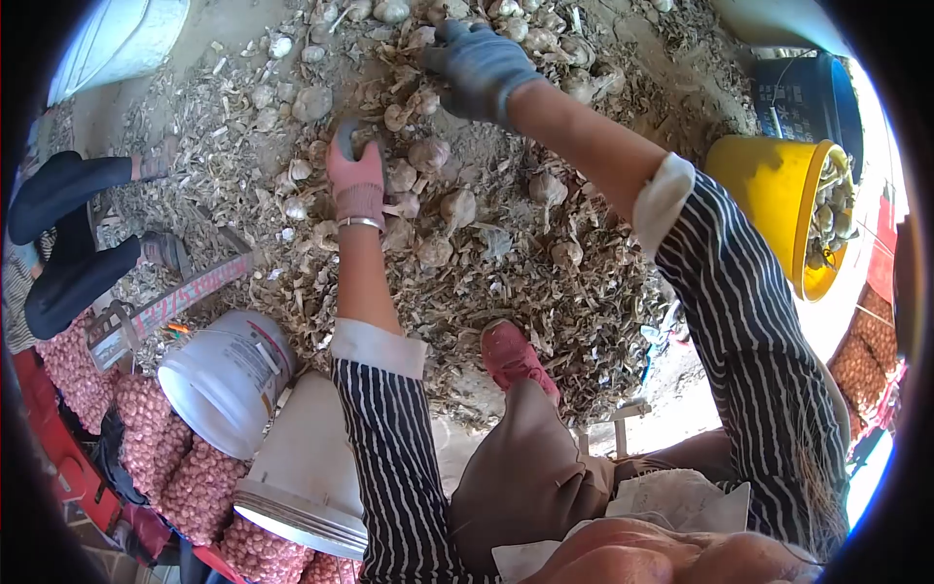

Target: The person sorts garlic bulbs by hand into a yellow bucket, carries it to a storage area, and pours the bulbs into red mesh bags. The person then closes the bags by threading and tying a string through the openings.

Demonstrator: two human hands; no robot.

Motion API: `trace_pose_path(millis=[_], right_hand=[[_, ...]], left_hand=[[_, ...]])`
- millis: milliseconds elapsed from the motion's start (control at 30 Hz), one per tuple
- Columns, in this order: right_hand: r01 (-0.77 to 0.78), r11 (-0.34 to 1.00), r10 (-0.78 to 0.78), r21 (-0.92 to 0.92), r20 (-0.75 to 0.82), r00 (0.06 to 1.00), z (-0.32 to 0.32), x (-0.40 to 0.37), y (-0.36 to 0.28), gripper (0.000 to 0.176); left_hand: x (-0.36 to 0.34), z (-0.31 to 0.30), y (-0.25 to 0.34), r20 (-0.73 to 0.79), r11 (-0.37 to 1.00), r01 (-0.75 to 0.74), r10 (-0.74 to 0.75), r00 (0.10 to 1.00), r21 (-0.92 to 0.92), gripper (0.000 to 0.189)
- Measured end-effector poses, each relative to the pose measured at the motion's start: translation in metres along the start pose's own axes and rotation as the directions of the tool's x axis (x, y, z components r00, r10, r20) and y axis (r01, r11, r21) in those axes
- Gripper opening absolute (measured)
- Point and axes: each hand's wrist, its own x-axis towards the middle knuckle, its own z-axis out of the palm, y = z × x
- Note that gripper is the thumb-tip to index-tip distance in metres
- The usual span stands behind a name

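Observation:
My left hand (357,177), in a pink glove with a grey palm side, is low over the garlic heap, thumb and fingers parted in a curve. Right beside it lie garlic bulbs (429,154) with dry roots and stalks. Further forward, my right hand (484,73) in a grey-blue glove reaches across the top of the heap, slightly blurred, its fingers apart. Its fingertips overlap more garlic in this view. Dry husks and leaf scraps (584,321) cover the ground around both hands.
A yellow bucket (764,185) with garlic and a blue bucket (812,102) stand at right. White buckets (229,384) lie tipped at left, near net sacks of garlic (195,492). Another person's legs (83,195) show at far left, near a metal-framed stool (175,307).

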Motion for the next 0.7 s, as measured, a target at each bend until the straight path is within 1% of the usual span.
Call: trace_pose_path(millis=[33,67,100,133,167,200,233,267,333,367,400,433,467,500,533,567,600,633,667,700], right_hand=[[0.044,0.982,-0.027,-0.184,0.094,0.995,-0.001,0.022,-0.001,0.046],[0.045,0.982,-0.028,-0.184,0.093,0.995,0.004,0.032,-0.001,0.046],[0.028,0.969,-0.026,-0.246,0.011,1.0,0.019,0.039,0.0,0.042],[0.007,0.952,-0.028,-0.305,-0.066,0.997,0.023,0.038,0.0,0.038],[0.005,0.952,-0.025,-0.307,-0.062,0.998,0.025,0.038,0.001,0.038],[0.026,0.948,-0.037,-0.317,-0.029,0.999,0.026,0.038,0.003,0.042],[0.044,0.944,-0.047,-0.326,0.002,0.999,0.025,0.038,0.006,0.047],[0.038,0.943,-0.042,-0.331,-0.005,0.999,0.022,0.036,0.011,0.047],[0.167,0.95,-0.156,-0.263,0.062,0.986,0.02,0.03,0.021,0.055],[0.186,0.938,-0.191,-0.291,0.013,0.982,0.021,0.026,0.023,0.055],[0.183,0.94,-0.187,-0.287,0.015,0.982,0.021,0.023,0.033,0.055],[0.123,0.988,-0.128,-0.092,-0.045,0.991,0.02,0.017,0.044,0.053],[0.068,0.992,-0.057,0.106,-0.096,0.994,0.019,0.013,0.049,0.05],[0.01,0.991,0.001,0.135,-0.08,0.997,0.016,0.015,0.048,0.046],[0.011,0.991,0.0,0.131,-0.085,0.996,0.019,0.01,0.051,0.046],[0.059,0.938,-0.011,0.341,-0.142,0.99,0.03,0.001,0.058,0.047],[0.115,0.839,-0.008,0.531,-0.199,0.98,0.042,-0.007,0.061,0.048],[0.272,0.65,-0.044,0.709,-0.322,0.946,0.054,-0.014,0.061,0.054],[0.267,0.656,-0.039,0.706,-0.322,0.946,0.065,-0.022,0.062,0.054],[0.278,0.54,0.003,0.795,-0.332,0.943,0.076,-0.03,0.063,0.058]], left_hand=[[-0.003,0.012,0.022,0.071,0.88,-0.137,0.117,0.991,0.456,0.054],[-0.007,0.025,0.043,0.185,0.549,-0.257,0.183,0.965,0.795,0.053],[-0.009,0.038,0.058,0.196,0.443,-0.199,0.053,0.979,0.874,0.052],[-0.008,0.043,0.063,0.199,0.445,-0.199,0.047,0.979,0.873,0.052],[-0.005,0.05,0.069,0.187,0.385,-0.161,-0.031,0.982,0.909,0.059],[-0.002,0.056,0.075,0.167,0.323,-0.126,-0.102,0.981,0.938,0.065],[-0.003,0.06,0.083,0.159,0.302,-0.112,-0.135,0.978,0.947,0.064],[0.0,0.057,0.074,0.164,0.306,-0.119,-0.128,0.978,0.945,0.064],[0.002,0.046,0.059,0.158,0.4,-0.166,0.054,0.986,0.902,0.058],[0.002,0.048,0.051,0.13,0.392,-0.15,0.077,0.989,0.908,0.053],[0.01,0.047,0.046,0.135,0.389,-0.152,0.073,0.988,0.909,0.053],[0.017,0.047,0.05,0.119,0.801,-0.173,0.127,0.985,0.573,0.052],[0.019,0.046,0.053,0.07,0.983,-0.171,0.166,0.984,0.072,0.052],[0.015,0.044,0.055,0.023,0.889,-0.205,0.214,0.977,0.409,0.052],[0.019,0.055,0.066,0.021,0.89,-0.209,0.22,0.975,0.406,0.052],[0.03,0.068,0.069,0.19,0.753,-0.245,0.161,0.968,0.611,0.053],[0.039,0.082,0.072,0.334,0.567,-0.307,0.059,0.941,0.764,0.054],[0.042,0.094,0.068,0.326,0.53,-0.285,0.016,0.945,0.799,0.052],[0.042,0.097,0.064,0.332,0.534,-0.29,0.017,0.943,0.794,0.052],[0.036,0.102,0.069,0.285,0.584,-0.233,0.004,0.959,0.778,0.05]])
